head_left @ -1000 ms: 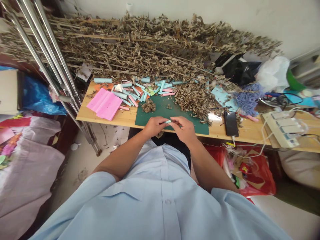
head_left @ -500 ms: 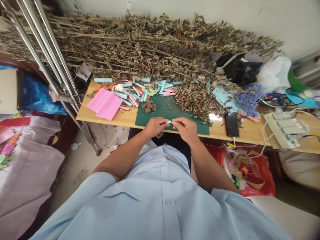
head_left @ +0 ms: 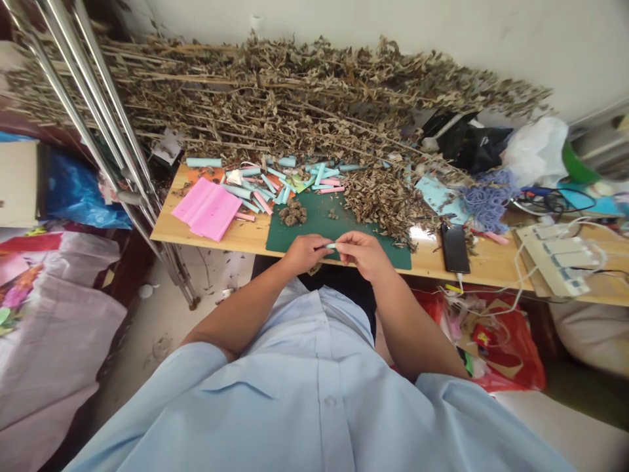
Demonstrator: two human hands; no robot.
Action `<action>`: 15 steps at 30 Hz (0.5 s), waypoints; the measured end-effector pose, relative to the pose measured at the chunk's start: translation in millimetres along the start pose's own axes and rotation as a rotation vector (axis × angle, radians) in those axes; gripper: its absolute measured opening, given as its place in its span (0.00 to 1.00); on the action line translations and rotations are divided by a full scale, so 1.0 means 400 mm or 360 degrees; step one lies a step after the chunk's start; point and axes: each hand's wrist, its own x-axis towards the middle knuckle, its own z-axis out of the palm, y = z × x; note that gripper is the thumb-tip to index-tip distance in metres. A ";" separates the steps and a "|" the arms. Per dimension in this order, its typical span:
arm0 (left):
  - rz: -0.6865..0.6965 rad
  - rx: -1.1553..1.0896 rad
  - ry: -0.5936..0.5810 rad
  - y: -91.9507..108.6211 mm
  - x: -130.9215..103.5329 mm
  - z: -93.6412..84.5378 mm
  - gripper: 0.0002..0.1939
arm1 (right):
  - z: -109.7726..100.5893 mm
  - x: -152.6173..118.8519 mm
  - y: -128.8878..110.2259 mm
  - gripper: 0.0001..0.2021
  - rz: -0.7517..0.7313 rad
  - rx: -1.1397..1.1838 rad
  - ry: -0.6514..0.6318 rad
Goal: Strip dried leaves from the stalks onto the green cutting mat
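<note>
A small light-blue paper roll (head_left: 331,246) is held between my two hands above the front edge of the green cutting mat (head_left: 314,202). My left hand (head_left: 306,254) pinches its left end, and my right hand (head_left: 362,252) has its fingertips closed on the right end. Fingers cover most of the roll. Just beyond the left hand lies a crumbly brown clump (head_left: 293,213) of plant matter, with a few small bits (head_left: 333,214) to its right. A heap of dried leaves (head_left: 381,203) covers the mat's right part. Blue and pink paper rolls (head_left: 265,187) lie scattered behind the clump.
Pink paper sheets (head_left: 207,208) lie on the left of the wooden table (head_left: 170,219). Long dried leafy stalks (head_left: 275,98) fill the back. On the right are a phone (head_left: 455,248), blue yarn (head_left: 489,196) and a power strip (head_left: 555,255). Metal poles (head_left: 98,105) stand at left.
My right fingers have shifted on the paper roll and now cover more of its right end. Both hands stay in nearly the same place. The view has tilted slightly.
</note>
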 end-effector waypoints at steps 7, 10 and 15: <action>-0.0112 -0.0007 0.0085 -0.001 0.006 0.004 0.11 | -0.053 0.131 0.040 0.16 -0.0546 -0.0793 0.0498; -0.0140 -0.0022 0.0105 0.000 0.007 0.005 0.10 | -0.056 0.189 0.063 0.14 -0.0786 -0.1241 0.0516; -0.0147 -0.0018 0.0125 -0.001 0.008 0.006 0.10 | -0.048 0.231 0.064 0.08 -0.0768 -0.1503 0.0513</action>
